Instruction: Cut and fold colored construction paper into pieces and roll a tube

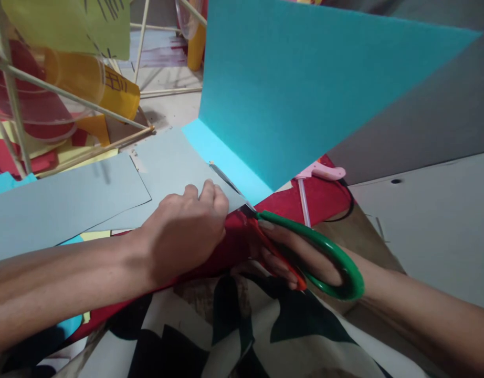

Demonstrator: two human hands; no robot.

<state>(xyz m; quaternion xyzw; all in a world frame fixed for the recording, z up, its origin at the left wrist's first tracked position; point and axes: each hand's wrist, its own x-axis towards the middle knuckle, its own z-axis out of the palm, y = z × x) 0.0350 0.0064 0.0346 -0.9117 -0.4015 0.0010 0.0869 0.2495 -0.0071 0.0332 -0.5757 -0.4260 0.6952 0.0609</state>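
In my right hand are scissors with a green and an orange handle, my fingers in the loops. Their dark blades point to the upper left, at the border between grey paper and a turquoise sheet. That sheet has a crease, with its larger part standing up and a narrow strip lying low beside the blades. My left hand is closed at the near edge of the grey paper, knuckles up. Its fingertips are hidden. Another grey piece lies to the left, under my forearm.
A frame of thin wooden sticks stands at the left around a yellow cup and red items. A pink glue gun with a clear stick lies on red material at the right. Coloured scraps lie at the left.
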